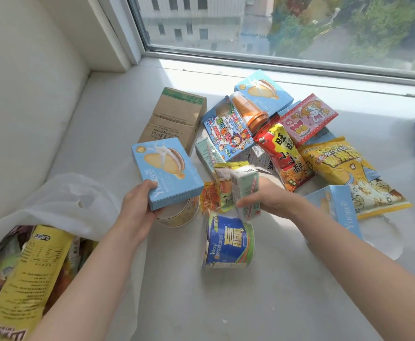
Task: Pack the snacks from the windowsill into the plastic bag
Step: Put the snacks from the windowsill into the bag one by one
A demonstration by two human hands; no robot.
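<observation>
Snacks (275, 148) lie in a heap on the sill (250, 303), and a blue cup (228, 242) sits at the near side of the heap. Up and left of the blue cup, the left hand (137, 212) grips a blue box (167, 172) by its near corner, with the thumb on top. A paper cup (179, 214) sits under that box, just left of the blue cup.

Just above the blue cup, the right hand (272, 200) has its fingers wrapped round a small carton (245, 190) with a straw on its side. An orange packet (212, 196) lies beside the carton, also just above the blue cup.

The plastic bag (66, 198) is well to the left of the blue cup. Its mouth is open, and a yellow packet (34, 267) and more snacks show inside it.

Farther back from the blue cup are a green carton (207, 153), a brown box (174, 119) and a cartoon box (228, 131) with an orange cup (249, 110) lying on it. Back and right of the blue cup lie a red bag (282, 153) and a pink packet (308, 118). To the right of the blue cup lies a yellow bag (349, 173), and a second blue box (336, 207) leans over its near end. The window (275, 25) is far behind the blue cup.
</observation>
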